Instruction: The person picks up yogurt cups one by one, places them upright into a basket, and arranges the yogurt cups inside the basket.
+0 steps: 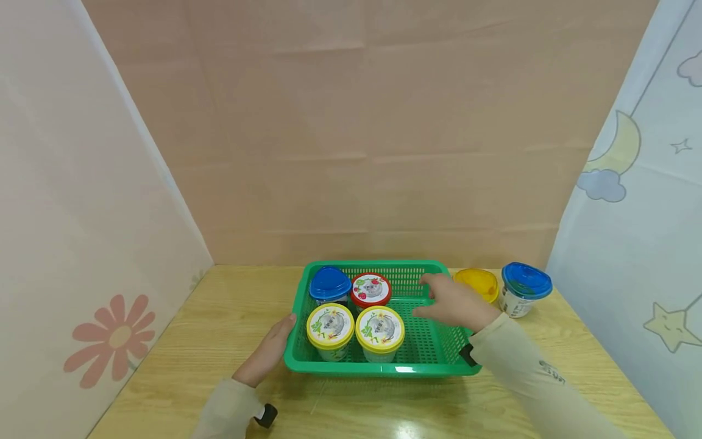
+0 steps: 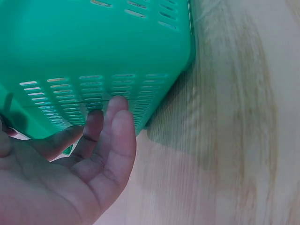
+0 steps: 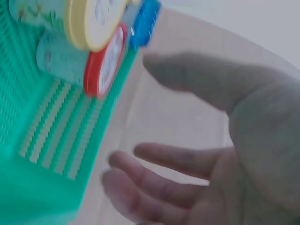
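A green slotted basket (image 1: 384,369) holds several lidded tubs at its left side. Two have yellow rims, a front-left tub (image 1: 331,326) and a front-middle tub (image 1: 379,329); behind them are a blue-lidded tub (image 1: 330,283) and a red-rimmed tub (image 1: 371,289). My left hand (image 1: 272,342) is at the basket's left side, its fingertips (image 2: 118,104) right at the slotted wall with the fingers loosely bent. Over the right part of the basket, my right hand (image 1: 457,305) is held with thumb and fingers spread apart and nothing between them.
Right of the basket, a yellow-lidded tub (image 1: 478,283) and a blue-lidded tub (image 1: 523,289) stand on the wooden table (image 1: 181,366). A brown backdrop (image 1: 351,152) rises behind, and printed cloth panels flank both sides.
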### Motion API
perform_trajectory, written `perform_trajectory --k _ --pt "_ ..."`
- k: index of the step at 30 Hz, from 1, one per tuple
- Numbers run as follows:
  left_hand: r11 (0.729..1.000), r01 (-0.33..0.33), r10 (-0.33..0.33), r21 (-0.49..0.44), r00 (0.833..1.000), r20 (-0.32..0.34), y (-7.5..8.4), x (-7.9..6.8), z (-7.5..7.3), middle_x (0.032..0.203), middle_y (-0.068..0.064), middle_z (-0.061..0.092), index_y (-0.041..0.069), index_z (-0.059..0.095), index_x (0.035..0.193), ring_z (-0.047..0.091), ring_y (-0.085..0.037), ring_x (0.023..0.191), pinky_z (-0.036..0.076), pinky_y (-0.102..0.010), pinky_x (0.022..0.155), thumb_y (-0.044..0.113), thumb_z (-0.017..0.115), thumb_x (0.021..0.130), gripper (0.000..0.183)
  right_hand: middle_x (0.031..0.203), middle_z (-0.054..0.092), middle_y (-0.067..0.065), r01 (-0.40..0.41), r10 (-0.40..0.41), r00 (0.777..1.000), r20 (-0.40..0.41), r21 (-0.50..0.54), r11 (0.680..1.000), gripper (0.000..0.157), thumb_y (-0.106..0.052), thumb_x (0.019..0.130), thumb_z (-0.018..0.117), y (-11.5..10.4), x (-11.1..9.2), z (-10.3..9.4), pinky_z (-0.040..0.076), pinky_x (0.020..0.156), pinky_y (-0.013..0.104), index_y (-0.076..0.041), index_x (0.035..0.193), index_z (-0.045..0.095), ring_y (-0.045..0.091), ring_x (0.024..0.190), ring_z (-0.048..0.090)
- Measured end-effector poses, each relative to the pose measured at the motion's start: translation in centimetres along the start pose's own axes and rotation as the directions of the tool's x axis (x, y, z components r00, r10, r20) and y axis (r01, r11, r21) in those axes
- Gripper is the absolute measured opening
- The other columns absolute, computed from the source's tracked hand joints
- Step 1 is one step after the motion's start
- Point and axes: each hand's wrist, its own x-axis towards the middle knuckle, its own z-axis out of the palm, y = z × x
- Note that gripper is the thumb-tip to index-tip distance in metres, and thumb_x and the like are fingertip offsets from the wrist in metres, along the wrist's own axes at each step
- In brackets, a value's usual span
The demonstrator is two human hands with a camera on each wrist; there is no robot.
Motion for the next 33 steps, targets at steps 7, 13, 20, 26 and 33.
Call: perform_trajectory --k 7,13,20,26,33 --pt "1.0 -0.002 0.002 -0.006 1.0 0.022 0.0 0.0 0.0 0.11 -0.011 0.068 -0.001 0.037 0.15 0.065 -0.02 0.103 0.048 -0.033 0.094 0.046 0.019 0.11 0.064 0.125 0.058 0.03 -0.073 0.083 0.966 -0.245 0.048 0.996 0.066 -0.039 0.092 0.069 4.7 -1.5 -1.0 0.052 0.081 0.056 0.006 0.136 0.051 0.044 0.107 0.06" --pt "1.0 0.018 -0.018 -0.002 1.0 0.003 0.0 -0.1 -0.1 0.108 -0.011 0.067 0.001 0.039 0.149 0.064 -0.02 0.101 0.047 -0.034 0.093 0.047 0.019 0.11 0.063 0.13 0.046 0.036 -0.122 0.118 0.937 -0.33 0.008 0.992 0.076 -0.045 0.09 0.071 8.1 -1.6 -0.4 0.052 0.072 0.054 0.005 0.141 0.046 0.045 0.099 0.056" --pt "0.999 0.035 -0.035 0.004 0.999 -0.019 -0.2 -0.1 -0.1 0.107 -0.012 0.067 0.001 0.042 0.147 0.063 -0.02 0.102 0.046 -0.037 0.095 0.046 0.02 0.11 0.062 0.122 0.043 0.037 -0.158 0.154 0.932 -0.329 0.015 0.987 0.093 -0.057 0.085 0.071 10.5 -1.2 0.7 0.049 0.059 0.044 0.004 0.146 0.037 0.037 0.082 0.057" --pt "0.999 0.039 -0.038 0.013 0.999 -0.038 -0.2 -0.1 0.0 0.113 -0.008 0.064 0.002 0.039 0.149 0.06 -0.018 0.108 0.042 -0.041 0.1 0.049 0.021 0.11 0.064 0.124 0.041 0.041 -0.175 0.176 0.925 -0.336 0.035 0.984 0.095 -0.059 0.087 0.069 11.7 -0.8 1.0 0.048 0.057 0.041 0.01 0.144 0.036 0.034 0.076 0.057" --pt "0.999 0.04 -0.04 0.002 0.998 -0.042 -0.1 -0.1 0.1 0.12 -0.009 0.062 0.003 0.038 0.151 0.058 -0.02 0.113 0.042 -0.041 0.102 0.049 0.022 0.109 0.064 0.117 0.043 0.038 -0.179 0.19 0.925 -0.328 0.061 0.982 0.094 -0.057 0.088 0.068 12.4 -0.8 1.2 0.049 0.058 0.039 0.016 0.138 0.036 0.033 0.077 0.056"
